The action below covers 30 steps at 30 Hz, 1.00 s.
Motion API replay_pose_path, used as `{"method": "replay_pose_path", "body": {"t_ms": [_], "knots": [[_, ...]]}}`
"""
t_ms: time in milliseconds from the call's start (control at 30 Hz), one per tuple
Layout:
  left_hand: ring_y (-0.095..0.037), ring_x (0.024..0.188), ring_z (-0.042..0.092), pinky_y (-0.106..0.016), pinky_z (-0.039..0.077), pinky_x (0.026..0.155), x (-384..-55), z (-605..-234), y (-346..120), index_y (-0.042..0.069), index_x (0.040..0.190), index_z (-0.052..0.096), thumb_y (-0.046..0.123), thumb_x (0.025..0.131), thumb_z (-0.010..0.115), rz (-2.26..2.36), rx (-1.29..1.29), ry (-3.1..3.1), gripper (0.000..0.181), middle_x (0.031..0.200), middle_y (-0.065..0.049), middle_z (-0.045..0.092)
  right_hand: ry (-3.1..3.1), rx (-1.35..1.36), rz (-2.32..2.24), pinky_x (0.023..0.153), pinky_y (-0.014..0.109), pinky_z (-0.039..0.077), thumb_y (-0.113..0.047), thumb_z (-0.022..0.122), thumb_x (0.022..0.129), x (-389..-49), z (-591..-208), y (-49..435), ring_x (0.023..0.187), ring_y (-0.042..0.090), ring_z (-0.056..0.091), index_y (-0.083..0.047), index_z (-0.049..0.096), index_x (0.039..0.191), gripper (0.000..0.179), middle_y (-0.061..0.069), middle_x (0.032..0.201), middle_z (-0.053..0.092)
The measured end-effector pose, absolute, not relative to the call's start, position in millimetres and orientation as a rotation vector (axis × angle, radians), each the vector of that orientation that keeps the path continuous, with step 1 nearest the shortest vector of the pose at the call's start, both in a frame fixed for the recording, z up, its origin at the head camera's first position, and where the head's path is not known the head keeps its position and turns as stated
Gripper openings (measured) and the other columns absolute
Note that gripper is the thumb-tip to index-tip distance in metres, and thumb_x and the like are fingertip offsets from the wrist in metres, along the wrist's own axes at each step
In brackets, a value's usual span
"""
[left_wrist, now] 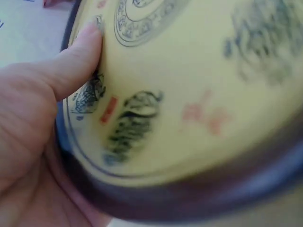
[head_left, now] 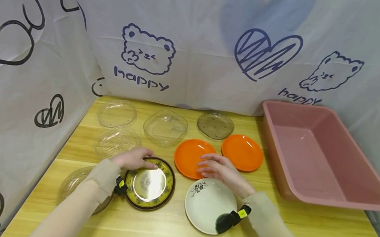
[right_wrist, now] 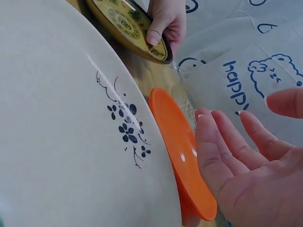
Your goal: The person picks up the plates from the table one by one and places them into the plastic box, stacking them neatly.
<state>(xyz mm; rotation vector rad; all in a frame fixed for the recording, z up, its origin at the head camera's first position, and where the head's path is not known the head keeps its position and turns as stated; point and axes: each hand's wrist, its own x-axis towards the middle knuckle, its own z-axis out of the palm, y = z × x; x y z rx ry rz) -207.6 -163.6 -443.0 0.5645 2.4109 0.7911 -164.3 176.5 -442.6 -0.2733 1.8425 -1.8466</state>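
Observation:
A yellow plate with a dark brown rim (head_left: 148, 188) is in my left hand (head_left: 133, 159), the thumb over its upper face and the fingers under its edge. Dark figures and red marks cover the plate's face in the left wrist view. My right hand (head_left: 224, 172) is held with fingers extended over an orange plate (head_left: 186, 159) and holds nothing. Just below that hand lies a white plate (head_left: 207, 206) with a dark flower print (right_wrist: 129, 125), partly covered by the wrist camera. A second orange plate (head_left: 242, 153) is beyond the right hand.
At the back left are clear plates, among them a squarish clear plate (head_left: 165, 125), with a smoky grey plate (head_left: 215, 126) to their right. A brownish see-through dish (head_left: 70, 183) is partly under my left forearm. On the right stands a deep pink basin (head_left: 308, 162).

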Motion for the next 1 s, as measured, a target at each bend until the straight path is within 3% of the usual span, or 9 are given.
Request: {"method": "replay_pose_path", "body": {"t_ms": [167,267,433,567,633,700,800,867,1000], "knots": [[-0.015,0.092,0.065,-0.048,0.054,0.099,-204,-451,-169,0.001,0.122,0.066,0.030,0.104,0.057,0.910,0.593,2.370,0.035,0.101,-0.006,0.072,1.860,-0.252,-1.876,0.094,0.027,0.059,-0.020,0.046,0.107,-163,-443,174,0.110,0.020,0.070,0.011,0.041,0.142,0.047,0.026,0.133,0.061],[-0.014,0.089,0.064,-0.049,0.052,0.102,-201,-453,-172,0.002,0.126,0.066,0.028,0.105,0.053,0.975,0.580,2.354,0.036,0.100,-0.006,0.073,1.866,-0.241,-1.878,0.094,0.027,0.060,-0.018,0.045,0.107,-162,-443,173,0.109,0.020,0.070,0.011,0.041,0.141,0.045,0.029,0.134,0.060],[-0.013,0.076,0.059,-0.038,0.053,0.091,-198,-452,-172,0.004,0.120,0.067,0.029,0.107,0.048,1.082,0.508,2.333,0.034,0.088,-0.002,0.068,1.874,-0.234,-1.873,0.094,0.027,0.059,-0.018,0.044,0.107,-162,-444,172,0.109,0.021,0.070,0.010,0.042,0.141,0.044,0.031,0.136,0.058],[-0.017,0.073,0.056,-0.034,0.052,0.079,-196,-451,-169,0.002,0.114,0.066,0.029,0.109,0.044,1.169,0.462,2.337,0.035,0.083,-0.007,0.064,1.871,-0.217,-1.883,0.094,0.026,0.059,-0.018,0.044,0.107,-161,-447,172,0.109,0.020,0.070,0.010,0.041,0.142,0.045,0.031,0.135,0.058],[-0.024,0.087,0.064,-0.041,0.055,0.089,-194,-450,-168,0.001,0.122,0.065,0.030,0.109,0.043,1.217,0.447,2.337,0.039,0.096,-0.012,0.069,1.869,-0.206,-1.896,0.093,0.026,0.059,-0.017,0.044,0.107,-161,-448,172,0.108,0.019,0.070,0.011,0.041,0.142,0.045,0.031,0.134,0.059],[-0.034,0.113,0.065,-0.050,0.050,0.107,-192,-448,-165,-0.001,0.135,0.059,0.032,0.110,0.041,1.279,0.421,2.307,0.045,0.120,-0.019,0.068,1.863,-0.181,-1.910,0.093,0.026,0.060,-0.016,0.044,0.107,-161,-449,171,0.107,0.019,0.070,0.010,0.041,0.142,0.044,0.028,0.132,0.061],[-0.040,0.145,0.041,-0.058,0.029,0.124,-190,-442,-158,-0.001,0.147,0.047,0.034,0.110,0.040,1.384,0.393,2.242,0.051,0.149,-0.021,0.052,1.841,-0.130,-1.941,0.093,0.027,0.060,-0.014,0.045,0.106,-161,-449,171,0.105,0.018,0.070,0.009,0.041,0.142,0.043,0.022,0.127,0.065],[-0.038,0.150,0.035,-0.057,0.024,0.126,-190,-437,-151,0.000,0.150,0.044,0.034,0.110,0.040,1.446,0.360,2.206,0.052,0.154,-0.020,0.048,1.803,-0.092,-1.974,0.094,0.028,0.060,-0.013,0.045,0.105,-161,-449,170,0.104,0.018,0.070,0.007,0.041,0.142,0.042,0.017,0.124,0.066],[-0.036,0.150,0.035,-0.054,0.024,0.126,-190,-430,-136,0.001,0.151,0.043,0.033,0.110,0.040,1.506,0.329,2.221,0.052,0.155,-0.019,0.046,1.697,-0.081,-2.044,0.096,0.029,0.059,-0.020,0.040,0.107,-160,-446,171,0.103,0.015,0.069,0.006,0.037,0.146,0.046,0.006,0.119,0.067]]}}
